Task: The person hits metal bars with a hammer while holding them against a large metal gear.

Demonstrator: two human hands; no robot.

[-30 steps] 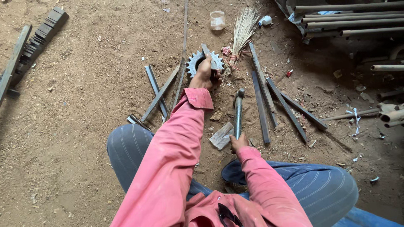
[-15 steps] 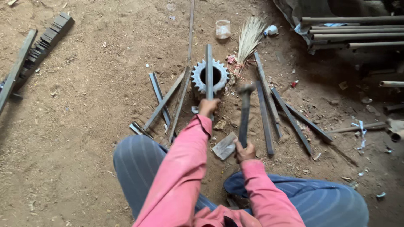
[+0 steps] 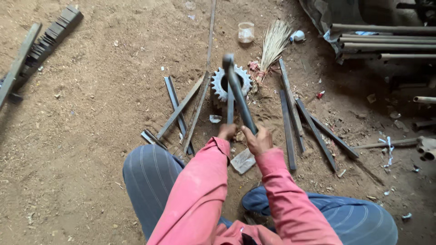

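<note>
A person in a pink long-sleeved shirt and striped blue trousers sits on a dirt floor, seen from above, both arms stretched forward close together. The right hand (image 3: 258,139) is clenched around the handle of a hammer (image 3: 238,93), which slants up and away so its head hangs over a toothed metal gear (image 3: 218,86) lying flat on the ground. The left hand (image 3: 226,131) grips the near end of a flat metal bar (image 3: 230,106) whose far end rests across the gear. Loose metal strips (image 3: 181,106) fan out on the dirt to the left, and more strips (image 3: 290,118) lie to the right. A straw broom (image 3: 272,45) and a small clear cup (image 3: 245,32) sit beyond the gear. Long pipes (image 3: 386,43) are stacked at the upper right. The sandy floor (image 3: 91,136) is littered with small scraps.
</note>
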